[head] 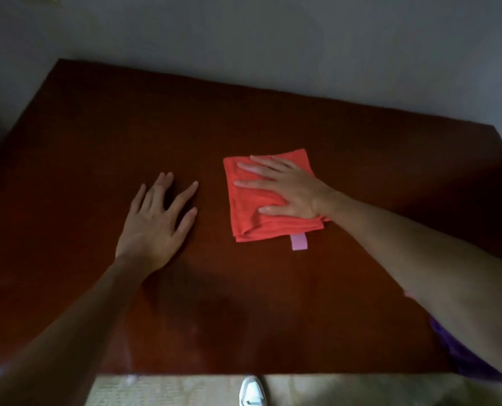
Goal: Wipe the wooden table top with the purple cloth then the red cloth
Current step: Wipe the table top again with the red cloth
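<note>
Down by the near edge of the table (pixel 68 142) there's a white shoe (pixel 252 391) on the floor, and the purple cloth (pixel 460 357) sits at the near right corner, mostly hidden under the right arm. Looks like we're on the red step now: right hand (pixel 285 189) presses flat on the folded red cloth (pixel 261 227) mid-table, fingers straight, not gripping. Left hand (pixel 156 221) rests spread on bare wood just beside it. Next move probably needs steady downward pressure and long sweeps out toward the edges.
</note>
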